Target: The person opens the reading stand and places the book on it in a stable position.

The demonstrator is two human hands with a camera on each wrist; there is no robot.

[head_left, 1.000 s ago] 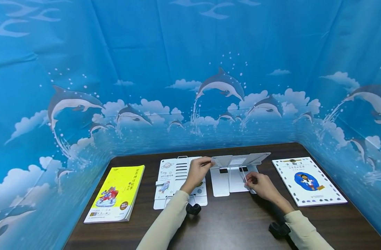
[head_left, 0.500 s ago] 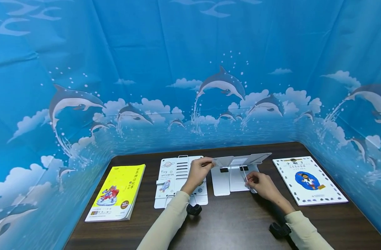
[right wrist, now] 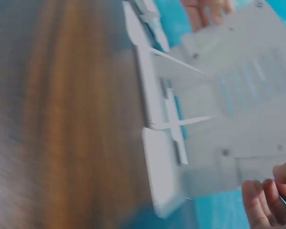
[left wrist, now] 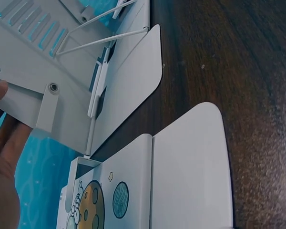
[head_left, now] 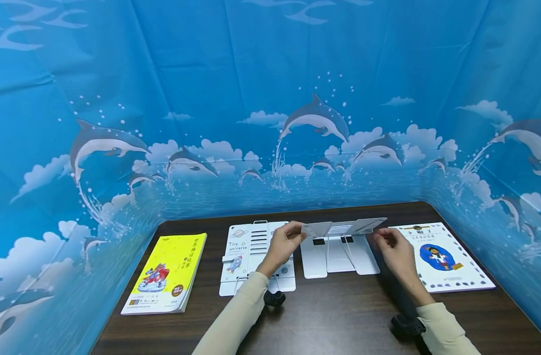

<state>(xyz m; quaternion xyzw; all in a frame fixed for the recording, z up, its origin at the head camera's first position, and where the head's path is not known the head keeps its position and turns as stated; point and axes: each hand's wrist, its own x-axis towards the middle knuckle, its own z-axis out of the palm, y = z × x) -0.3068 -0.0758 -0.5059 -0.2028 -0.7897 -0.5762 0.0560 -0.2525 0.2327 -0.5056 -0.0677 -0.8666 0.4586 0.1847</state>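
A white folding book stand (head_left: 314, 260) stands unfolded at the middle right, with its flat base on the table and its slotted panel (head_left: 340, 229) raised. Thin wire supports (head_left: 327, 254) run between panel and base. My left hand (head_left: 282, 247) pinches the left edge of the raised panel; the left wrist view shows the thumb on its back. My right hand (head_left: 398, 256) is by the panel's right end, fingers loosely bent, with no clear grip. In the blurred right wrist view, its fingertips (right wrist: 269, 188) lie close to the panel's edge.
A second white stand (head_left: 236, 246), printed "Tiny universe", lies flat under my left forearm. A yellow book (head_left: 168, 268) lies at the left and a white picture book (head_left: 456, 276) at the right, partly behind my right hand. A dolphin-print curtain (head_left: 261, 162) surrounds the dark table (head_left: 332, 320).
My right hand has let go of the wire support and moved up and right to the panel's right end. The left hand stays on the panel's left edge.
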